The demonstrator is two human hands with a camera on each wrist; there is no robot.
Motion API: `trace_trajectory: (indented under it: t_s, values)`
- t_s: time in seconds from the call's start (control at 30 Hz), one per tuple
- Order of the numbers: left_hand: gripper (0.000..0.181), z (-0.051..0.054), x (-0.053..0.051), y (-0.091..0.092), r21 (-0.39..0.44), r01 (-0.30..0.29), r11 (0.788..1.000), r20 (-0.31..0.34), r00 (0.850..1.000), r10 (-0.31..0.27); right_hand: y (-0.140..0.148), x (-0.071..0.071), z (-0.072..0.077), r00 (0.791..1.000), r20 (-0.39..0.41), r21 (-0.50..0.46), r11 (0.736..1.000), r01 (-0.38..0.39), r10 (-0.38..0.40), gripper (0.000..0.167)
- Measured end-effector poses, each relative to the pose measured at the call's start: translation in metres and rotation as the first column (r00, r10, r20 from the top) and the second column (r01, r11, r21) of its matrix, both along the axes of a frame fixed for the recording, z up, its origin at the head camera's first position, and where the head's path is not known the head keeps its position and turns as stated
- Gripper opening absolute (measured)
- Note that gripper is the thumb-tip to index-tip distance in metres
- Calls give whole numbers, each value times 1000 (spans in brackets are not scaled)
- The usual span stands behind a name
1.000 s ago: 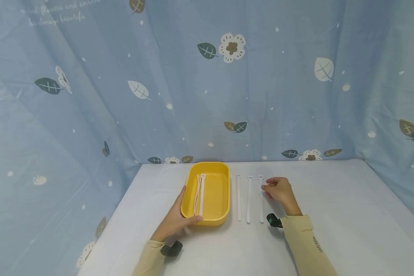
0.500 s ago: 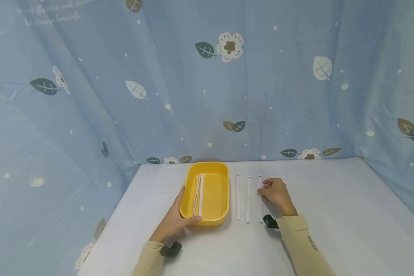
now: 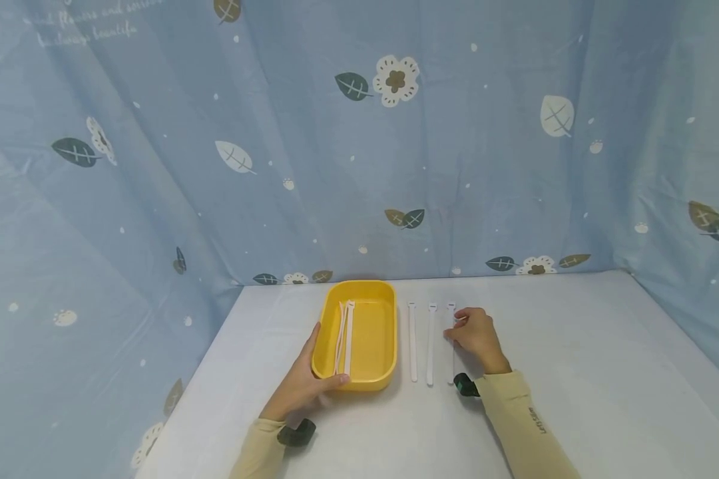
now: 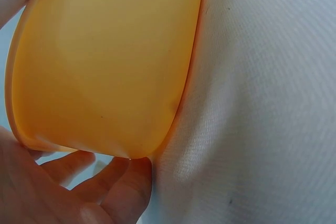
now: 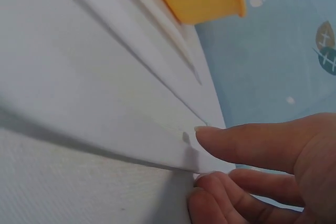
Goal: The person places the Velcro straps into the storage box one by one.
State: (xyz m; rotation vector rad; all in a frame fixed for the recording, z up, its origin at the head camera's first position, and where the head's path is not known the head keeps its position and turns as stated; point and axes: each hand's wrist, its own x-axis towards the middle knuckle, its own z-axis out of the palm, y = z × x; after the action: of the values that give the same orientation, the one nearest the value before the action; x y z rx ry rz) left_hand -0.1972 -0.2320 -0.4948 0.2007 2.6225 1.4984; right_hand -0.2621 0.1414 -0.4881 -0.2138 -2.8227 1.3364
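My left hand (image 3: 301,384) grips the near left corner of a yellow tray (image 3: 373,342), thumb over the rim and fingers against the outer wall. Inside the tray lie white straps (image 3: 350,339) along its left side. Right of it, three similar straps with slotted heads lie in a row: a left strap (image 3: 413,346), a middle strap (image 3: 431,349) and a right strap (image 3: 453,364). My right hand (image 3: 478,338) is at the upper part of the right strap. In the right wrist view its fingertips (image 5: 207,195) touch the strap's edge, while the thumb stays apart above it.
A white cloth (image 3: 581,372) covers the table. Blue patterned curtain (image 3: 311,219) hangs along its back and sides. Dark wrist cameras sit at both wrists, the right camera (image 3: 466,384) close to the right strap's lower end.
My right hand has shifted slightly left, further over the right strap. The left hand and the tray hold their place; the head view has drifted a little.
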Motion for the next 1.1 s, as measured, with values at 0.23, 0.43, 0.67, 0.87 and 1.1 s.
trace_trajectory:
  t_s: [0.23, 0.43, 0.67, 0.87, 1.1]
  values:
    - [129, -2, -1, 0, 5, 9, 1000, -3, 1000, -9, -5, 4, 4, 1000, 2, 26, 1000, 4, -4, 47]
    - [129, -1, -2, 0, 17, 5, 1000, 0, 1000, -5, -7, 4, 5, 1000, -17, 49, 999, 7, -6, 46]
    - [129, -1, -1, 0, 19, 5, 1000, 3, 1000, -5, -10, 4, 4, 1000, -22, 74, 997, 14, -13, 51]
    - [130, 1, -1, 1, 23, 5, 1000, 10, 1000, -5, -8, 6, 8, 1000, -3, 71, 997, 7, -7, 50]
    - [129, 0, -1, 1, 8, -1, 1000, 3, 1000, 1, -1, 7, 15, 999, 34, 97, 995, -10, 7, 49]
